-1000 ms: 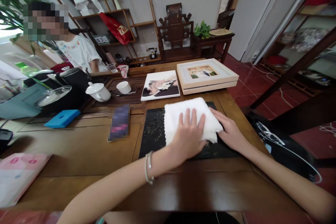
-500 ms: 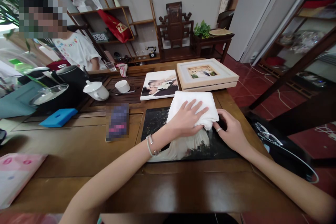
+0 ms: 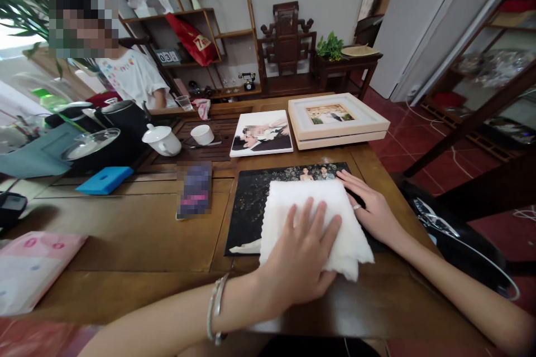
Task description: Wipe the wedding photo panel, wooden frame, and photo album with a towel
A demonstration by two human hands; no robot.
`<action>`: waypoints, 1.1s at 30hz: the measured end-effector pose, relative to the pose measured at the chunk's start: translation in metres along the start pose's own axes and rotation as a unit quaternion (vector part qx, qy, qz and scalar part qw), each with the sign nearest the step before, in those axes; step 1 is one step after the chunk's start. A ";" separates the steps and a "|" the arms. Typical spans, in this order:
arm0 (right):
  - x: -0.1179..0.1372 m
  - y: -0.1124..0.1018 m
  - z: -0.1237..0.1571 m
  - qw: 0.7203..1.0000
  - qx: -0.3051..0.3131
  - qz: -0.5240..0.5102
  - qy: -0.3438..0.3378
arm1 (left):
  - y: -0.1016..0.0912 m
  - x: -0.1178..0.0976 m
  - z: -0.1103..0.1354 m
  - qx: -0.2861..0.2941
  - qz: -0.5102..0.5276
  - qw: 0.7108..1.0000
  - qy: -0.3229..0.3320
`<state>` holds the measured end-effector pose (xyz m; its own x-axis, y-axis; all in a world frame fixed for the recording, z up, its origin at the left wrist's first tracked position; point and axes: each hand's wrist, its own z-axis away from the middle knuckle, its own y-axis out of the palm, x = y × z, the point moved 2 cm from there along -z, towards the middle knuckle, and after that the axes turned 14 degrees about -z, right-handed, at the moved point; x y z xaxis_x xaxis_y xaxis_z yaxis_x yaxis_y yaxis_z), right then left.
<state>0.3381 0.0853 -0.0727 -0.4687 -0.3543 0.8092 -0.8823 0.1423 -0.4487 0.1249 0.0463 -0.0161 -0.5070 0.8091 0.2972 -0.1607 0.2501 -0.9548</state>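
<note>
A folded white cloth (image 3: 281,206) lies on a dark photo panel (image 3: 248,201) that shows two people in its upper part. My left hand (image 3: 302,254), with bracelets on the wrist, rests flat on the cloth with its fingers spread. The cloth's lower right corner hangs past the panel's near edge onto the wooden table (image 3: 176,256). On the panel's right side is my right hand (image 3: 377,209), wearing a ring, its fingers stretched out beside the cloth and touching the panel near its upper right corner. The cloth covers the panel's middle.
Beyond the panel lie a white-edged photo block (image 3: 262,133) and a framed photo (image 3: 339,120). To the left are a patterned, blurred object (image 3: 196,189), a blue block (image 3: 104,180), a lidded white cup (image 3: 162,139) and a tissue pack (image 3: 37,268). A person (image 3: 129,81) sits across the table.
My left hand and the cloth have moved toward me, uncovering the panel's upper part. My right hand's fingers have stretched out along the panel's right side. The view has shifted slightly.
</note>
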 end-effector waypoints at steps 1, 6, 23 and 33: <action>-0.001 0.000 0.000 1.000 0.002 0.001 -0.002 | 0.003 0.006 -0.008 0.000 0.001 1.000 -0.014; -0.005 0.000 0.001 1.000 0.004 -0.006 -0.026 | 0.020 0.034 -0.048 -0.027 -0.003 0.996 -0.081; 0.001 0.001 0.000 1.000 -0.002 0.026 0.008 | 0.006 -0.010 0.025 -0.011 0.002 0.998 -0.058; -0.001 0.002 0.000 0.999 -0.004 0.038 0.006 | 0.042 0.107 -0.004 -0.014 0.055 0.987 -0.152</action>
<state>0.3366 0.0864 -0.0749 -0.5344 -0.3304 0.7780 -0.8447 0.1763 -0.5054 0.0675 0.1456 -0.0245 -0.7512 0.6364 0.1752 -0.0697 0.1875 -0.9798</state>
